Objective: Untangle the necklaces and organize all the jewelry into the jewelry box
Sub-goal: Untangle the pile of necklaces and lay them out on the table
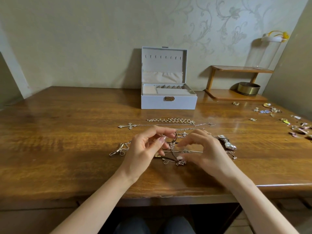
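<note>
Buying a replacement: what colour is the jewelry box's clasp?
Brassy gold: the clasp on the white jewelry box front, seen in the head view.

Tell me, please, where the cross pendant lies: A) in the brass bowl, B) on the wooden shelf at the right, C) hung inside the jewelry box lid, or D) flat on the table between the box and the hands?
D: the cross pendant lies flat on the table, between the open jewelry box and the left hand, which pinches the tangled necklaces.
</note>
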Action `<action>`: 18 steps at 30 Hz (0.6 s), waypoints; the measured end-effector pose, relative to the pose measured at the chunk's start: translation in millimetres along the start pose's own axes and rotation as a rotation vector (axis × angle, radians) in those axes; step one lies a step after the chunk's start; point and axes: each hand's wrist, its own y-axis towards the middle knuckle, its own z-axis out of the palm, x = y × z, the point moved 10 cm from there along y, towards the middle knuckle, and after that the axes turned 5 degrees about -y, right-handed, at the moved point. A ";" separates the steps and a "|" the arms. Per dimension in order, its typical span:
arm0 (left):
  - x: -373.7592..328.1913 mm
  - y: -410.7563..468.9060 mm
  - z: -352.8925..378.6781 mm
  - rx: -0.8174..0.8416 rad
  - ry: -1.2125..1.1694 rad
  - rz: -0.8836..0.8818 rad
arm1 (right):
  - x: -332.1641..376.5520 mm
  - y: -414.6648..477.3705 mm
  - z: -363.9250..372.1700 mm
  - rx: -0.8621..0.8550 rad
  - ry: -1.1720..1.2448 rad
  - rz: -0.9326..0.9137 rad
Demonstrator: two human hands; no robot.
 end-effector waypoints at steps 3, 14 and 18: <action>-1.0 0.5 -2.8 -0.021 -0.061 -0.001 | 12.5 2.9 12.4 0.055 0.102 -0.005; 7.0 -3.1 -20.2 -0.115 -0.014 -0.053 | -17.3 -2.9 -6.3 -0.160 0.813 0.186; 7.5 -2.8 -14.8 -0.097 0.010 -0.066 | -22.1 -5.2 -21.4 -0.266 0.850 0.173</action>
